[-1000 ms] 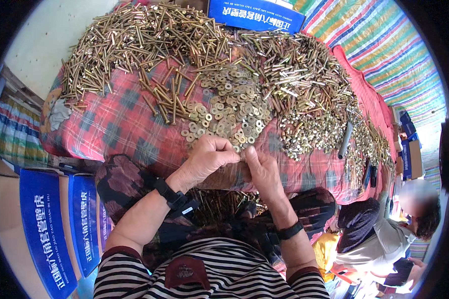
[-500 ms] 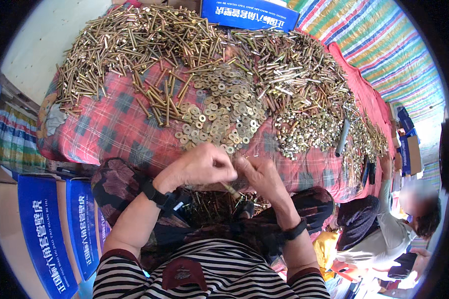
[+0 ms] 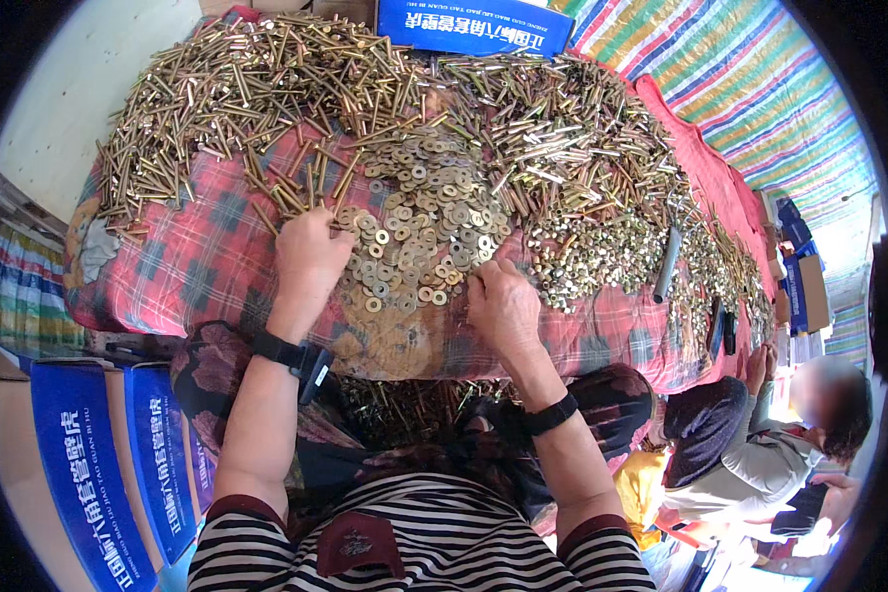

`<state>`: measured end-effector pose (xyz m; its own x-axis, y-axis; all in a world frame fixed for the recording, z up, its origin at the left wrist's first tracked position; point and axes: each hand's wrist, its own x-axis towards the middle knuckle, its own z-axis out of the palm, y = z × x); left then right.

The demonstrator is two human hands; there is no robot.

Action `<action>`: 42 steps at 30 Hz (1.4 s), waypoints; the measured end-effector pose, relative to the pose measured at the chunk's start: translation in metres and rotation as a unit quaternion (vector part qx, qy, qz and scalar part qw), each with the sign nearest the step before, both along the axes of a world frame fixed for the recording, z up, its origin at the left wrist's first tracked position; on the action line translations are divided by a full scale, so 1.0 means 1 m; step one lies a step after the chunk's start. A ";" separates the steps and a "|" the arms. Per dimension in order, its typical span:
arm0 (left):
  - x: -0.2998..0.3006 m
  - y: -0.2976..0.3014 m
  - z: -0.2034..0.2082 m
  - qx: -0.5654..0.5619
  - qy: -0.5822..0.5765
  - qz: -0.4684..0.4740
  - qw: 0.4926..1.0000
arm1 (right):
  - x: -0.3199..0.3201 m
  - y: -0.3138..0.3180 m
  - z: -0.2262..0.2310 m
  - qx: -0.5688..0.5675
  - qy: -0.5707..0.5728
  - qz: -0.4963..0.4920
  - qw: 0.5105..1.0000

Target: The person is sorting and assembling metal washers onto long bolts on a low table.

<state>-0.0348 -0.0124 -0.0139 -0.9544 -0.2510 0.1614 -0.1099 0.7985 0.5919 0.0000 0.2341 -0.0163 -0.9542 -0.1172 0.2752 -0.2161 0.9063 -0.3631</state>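
My left hand reaches to the near end of a loose bunch of long brass-coloured bolts. Its fingers are curled round a bolt there, though the fingertips are partly hidden. Flat round washers lie in a heap between my hands. At the heap's right edge, my right hand has its thumb and fingers pinched together; whatever they hold is hidden. Small nuts are heaped just to the right of that hand. Slim metal sleeves are piled behind the nuts.
Red plaid cloth covers the work surface. A dark grey tube lies on the nuts. More metal pieces lie below the near edge, between my knees. Blue boxes stand at left, another at the back. A co-worker sits at right.
My hands were close together over the near edge, with a bolt-like piece just below them. They have parted and moved forward, left to the bolts, right to the washers. The view has shifted slightly.
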 end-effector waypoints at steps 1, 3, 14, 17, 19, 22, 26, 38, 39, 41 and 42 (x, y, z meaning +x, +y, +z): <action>0.001 -0.003 0.000 -0.001 0.002 0.000 1.000 | 0.000 -0.001 0.000 -0.005 0.009 -0.002 1.000; 0.001 -0.011 -0.007 0.124 0.029 0.025 0.992 | -0.001 0.000 -0.001 -0.011 0.015 -0.009 1.000; 0.045 0.043 0.014 0.714 -0.205 -0.162 0.650 | 0.016 -0.020 0.031 -0.292 -0.004 -0.079 0.953; 0.053 0.055 0.006 0.733 -0.241 -0.173 0.612 | 0.021 -0.024 0.033 -0.329 0.016 -0.078 0.941; 0.056 0.060 0.002 0.703 -0.252 -0.145 0.649 | 0.024 -0.022 0.032 -0.334 0.008 -0.071 0.940; 0.060 0.065 0.000 0.651 -0.231 -0.171 0.702 | 0.029 -0.022 0.037 -0.353 -0.044 -0.074 0.932; 0.063 0.066 0.004 0.625 -0.222 -0.173 0.728 | 0.027 -0.019 0.034 -0.374 0.017 -0.099 0.922; 0.059 0.068 0.002 0.638 -0.235 -0.181 0.710 | 0.036 -0.024 0.014 -0.159 0.164 0.092 0.969; 0.058 0.067 0.000 0.642 -0.228 -0.168 0.713 | 0.036 -0.025 0.015 -0.086 0.194 0.165 0.963; 0.057 0.065 0.006 0.645 -0.233 -0.169 0.708 | 0.016 -0.011 0.014 -0.093 0.196 0.121 0.969; 0.056 0.064 0.008 0.648 -0.238 -0.172 0.703 | -0.002 0.001 0.012 -0.091 0.192 0.051 0.976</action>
